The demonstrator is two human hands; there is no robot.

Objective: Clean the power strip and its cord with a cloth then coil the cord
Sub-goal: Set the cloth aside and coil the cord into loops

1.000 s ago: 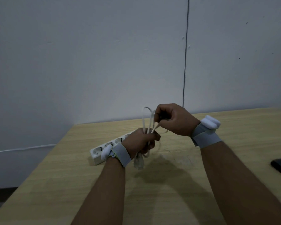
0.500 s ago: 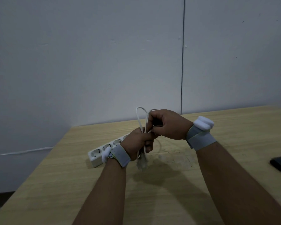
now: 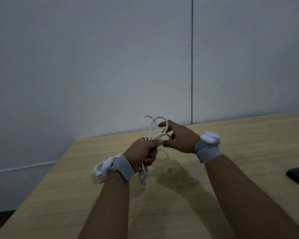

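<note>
Since earlier: your right hand (image 3: 179,138) has loosened, fingers now spread beside the cord (image 3: 153,128) loops. Your left hand (image 3: 143,152) grips the upright bundle. Loops stand just left of your right fingers; right hand nearer.

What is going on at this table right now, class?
A person is coiling a white cord above a wooden table. The left hand grips the gathered loops in a fist, with the plug end hanging below it. The right hand sits beside the loops, its fingers loosely spread and touching them. The power strip lies on the table behind the left wrist. No cloth is visible.
</note>
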